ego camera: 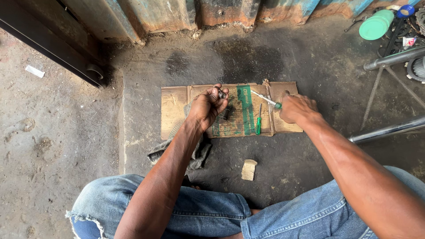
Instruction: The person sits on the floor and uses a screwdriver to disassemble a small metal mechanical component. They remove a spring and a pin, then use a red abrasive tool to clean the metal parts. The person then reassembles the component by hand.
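Setting: bare, oil-stained concrete floor (310, 53) in front of a rusted corrugated metal wall (177, 13); the person sits on the ground in blue jeans (199, 212).
Work surface: flattened cardboard sheet (175, 110) with green print, lying flat on the floor, edges worn.
Left hand: the left hand (207, 108) is raised over the cardboard, fingers curled and clenched about a small dark metal part (221, 94) that shows at the fingertips.
Right hand: the right hand (297, 107) is closed on the green handle of a screwdriver (265, 99), whose light shaft points toward the left hand.
Part condition: dark, greasy, small; its exact shape cannot be told.
Advice on the step: judged best done with the part held steady near the fingertips and the tool tip brought in square, low over the cardboard so anything dropped lands there.
Nearby: second green screwdriver (258, 120) lying on the cardboard; grey rag (199, 152) under the left forearm; small pale block (249, 170) on the floor; green lid (375, 25) and metal tubes (389, 130) at right.
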